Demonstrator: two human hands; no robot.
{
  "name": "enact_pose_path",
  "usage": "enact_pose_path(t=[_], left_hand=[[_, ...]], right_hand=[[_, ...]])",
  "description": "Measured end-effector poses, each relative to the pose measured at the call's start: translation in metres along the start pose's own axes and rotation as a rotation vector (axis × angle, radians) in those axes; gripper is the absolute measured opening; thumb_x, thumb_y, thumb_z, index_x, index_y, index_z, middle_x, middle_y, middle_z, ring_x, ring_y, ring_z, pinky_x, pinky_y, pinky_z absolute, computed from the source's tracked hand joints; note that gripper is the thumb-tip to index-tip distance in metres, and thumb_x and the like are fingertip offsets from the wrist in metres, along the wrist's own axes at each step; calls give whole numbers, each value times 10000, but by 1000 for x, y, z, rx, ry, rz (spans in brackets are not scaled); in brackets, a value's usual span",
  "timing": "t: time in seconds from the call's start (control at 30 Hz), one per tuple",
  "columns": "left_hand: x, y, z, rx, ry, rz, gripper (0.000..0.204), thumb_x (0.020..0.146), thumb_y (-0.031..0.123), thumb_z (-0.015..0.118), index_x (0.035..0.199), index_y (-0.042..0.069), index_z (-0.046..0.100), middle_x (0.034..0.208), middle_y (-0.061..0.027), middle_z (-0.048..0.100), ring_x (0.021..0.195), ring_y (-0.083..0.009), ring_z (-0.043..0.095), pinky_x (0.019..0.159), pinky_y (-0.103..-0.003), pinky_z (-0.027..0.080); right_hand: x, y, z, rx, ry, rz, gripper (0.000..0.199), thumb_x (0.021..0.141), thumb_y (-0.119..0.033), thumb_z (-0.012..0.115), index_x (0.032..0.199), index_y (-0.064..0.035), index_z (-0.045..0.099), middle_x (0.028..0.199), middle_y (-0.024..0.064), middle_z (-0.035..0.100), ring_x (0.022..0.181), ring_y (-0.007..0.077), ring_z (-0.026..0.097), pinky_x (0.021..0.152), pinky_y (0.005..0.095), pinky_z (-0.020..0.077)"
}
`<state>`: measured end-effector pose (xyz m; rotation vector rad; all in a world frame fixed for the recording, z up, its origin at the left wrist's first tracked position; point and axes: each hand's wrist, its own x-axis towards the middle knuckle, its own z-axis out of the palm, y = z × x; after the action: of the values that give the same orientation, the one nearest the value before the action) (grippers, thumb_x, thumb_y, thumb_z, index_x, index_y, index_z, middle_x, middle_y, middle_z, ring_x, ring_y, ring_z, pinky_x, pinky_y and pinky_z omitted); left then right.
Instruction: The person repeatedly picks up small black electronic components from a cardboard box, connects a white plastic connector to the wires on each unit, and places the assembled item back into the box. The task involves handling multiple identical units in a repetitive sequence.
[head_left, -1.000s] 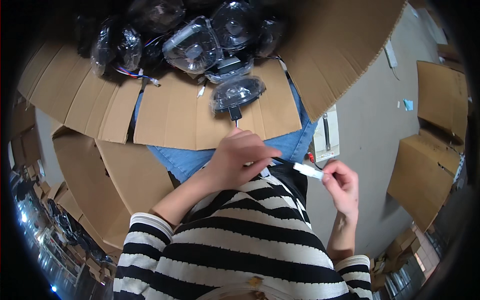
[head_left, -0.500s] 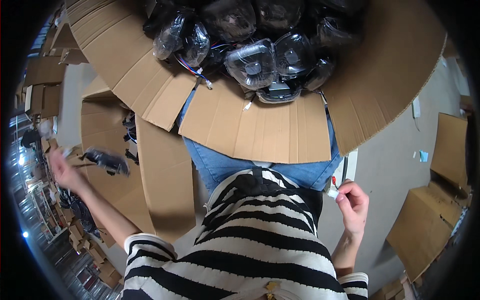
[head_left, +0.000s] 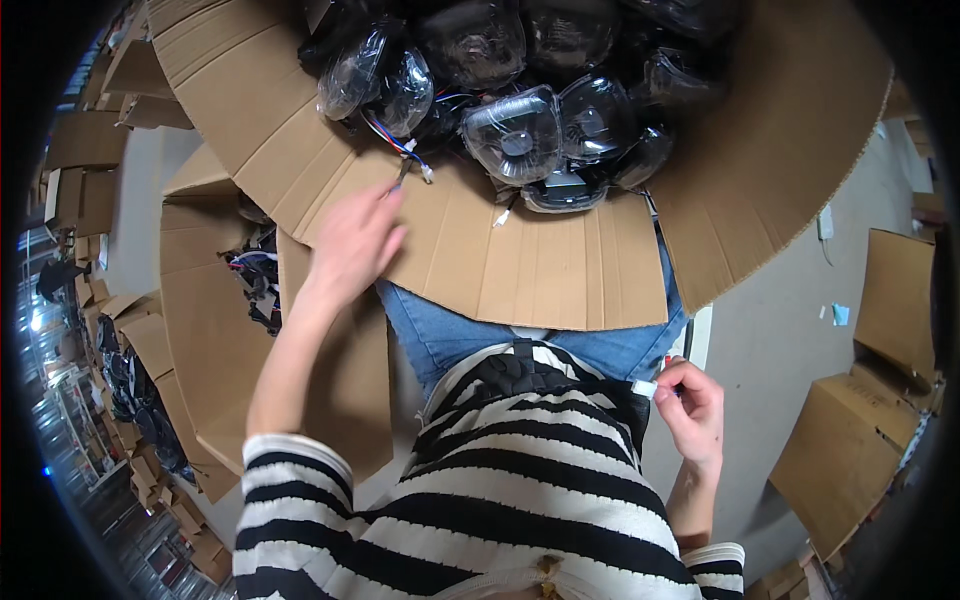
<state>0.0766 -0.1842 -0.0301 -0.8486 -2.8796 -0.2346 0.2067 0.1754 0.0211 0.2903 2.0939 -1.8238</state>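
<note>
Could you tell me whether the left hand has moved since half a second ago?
Yes. The left hand has swung from out by the side box up and rightward onto the big box's flap, near the wires of the bagged parts.

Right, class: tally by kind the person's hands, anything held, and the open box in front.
Hands: 2 (left hand open over the flap, right hand)
Small white piece, pinched in the right fingers: 1
Open cardboard box: 1
Bagged black wired parts in it: overlapping, no sure count
Total counted: 4
</note>
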Motion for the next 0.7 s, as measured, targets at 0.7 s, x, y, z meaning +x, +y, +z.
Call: enact_pose_path(t=[0.7], left_hand=[[21,40,36,-174,-57,424,92,683,108,506,738,39,534,825,-102,520,800,-236,516,749,-405,381]], right_hand=[[9,1,11,-111,-88,-73,26,698,-9,543,689,-12,518,627,20,488,544,85,404,490,208,322]])
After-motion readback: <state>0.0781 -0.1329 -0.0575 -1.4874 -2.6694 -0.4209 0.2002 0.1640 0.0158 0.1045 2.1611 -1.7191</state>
